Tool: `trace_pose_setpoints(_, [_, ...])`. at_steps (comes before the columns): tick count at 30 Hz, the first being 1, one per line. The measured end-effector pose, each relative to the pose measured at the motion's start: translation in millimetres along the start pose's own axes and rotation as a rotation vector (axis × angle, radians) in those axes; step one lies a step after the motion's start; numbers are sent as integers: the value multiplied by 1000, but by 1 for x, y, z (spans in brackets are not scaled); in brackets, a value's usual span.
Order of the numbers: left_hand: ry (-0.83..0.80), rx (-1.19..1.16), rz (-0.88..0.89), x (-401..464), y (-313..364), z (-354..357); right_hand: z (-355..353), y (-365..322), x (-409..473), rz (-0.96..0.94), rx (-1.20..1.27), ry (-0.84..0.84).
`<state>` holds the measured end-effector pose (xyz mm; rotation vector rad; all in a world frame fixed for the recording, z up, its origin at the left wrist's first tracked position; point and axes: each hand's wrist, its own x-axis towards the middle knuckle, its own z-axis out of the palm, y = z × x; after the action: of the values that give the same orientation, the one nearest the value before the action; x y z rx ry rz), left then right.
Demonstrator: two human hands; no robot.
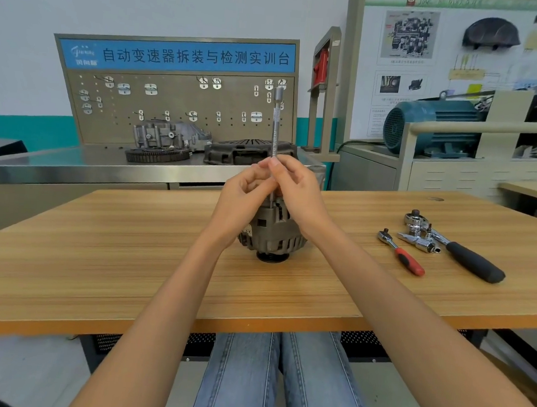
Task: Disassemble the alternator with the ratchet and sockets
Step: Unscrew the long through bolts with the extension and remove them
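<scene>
Alternator (273, 235) sat mid-frame on the wooden table (130, 257), pulley end down, housing upright. A long extension bar (275, 130) stood vertical above it, socket end up, lower tip reaching into the alternator top; exact seat was hidden by the fingers. Both hands met on the bar just above the housing. Left hand (245, 198) had fingers curled, fingertips pinching the shaft. Right hand (296, 189) wrapped thumb and fingers around the same spot from the other side. Both forearms ran up from the bottom edge, over blue-jeaned knees.

Right of center on the table: small ratchet (400, 252) with red grip, big ratchet (458, 248) with black grip, and a cluster of chrome sockets (419, 237) between and touching them. All well apart from the alternator.

Upper left: pegboard (178, 108) with blue banner, a gearbox casting (167, 139) and a black cover (245, 152) on the steel bench. Upper right: teal motor (431, 125).
</scene>
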<state>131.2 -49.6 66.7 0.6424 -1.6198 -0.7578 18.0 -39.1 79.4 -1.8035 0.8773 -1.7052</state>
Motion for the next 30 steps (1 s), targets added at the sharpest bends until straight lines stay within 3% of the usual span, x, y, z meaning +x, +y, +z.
trace_pose_setpoints(22, [-6,0,13,-2,2,0,-5,1,1,1,-3,-57])
trace_pose_setpoints(30, [27,-5,-5,0,-1,2,-2,4,0,46,26,0])
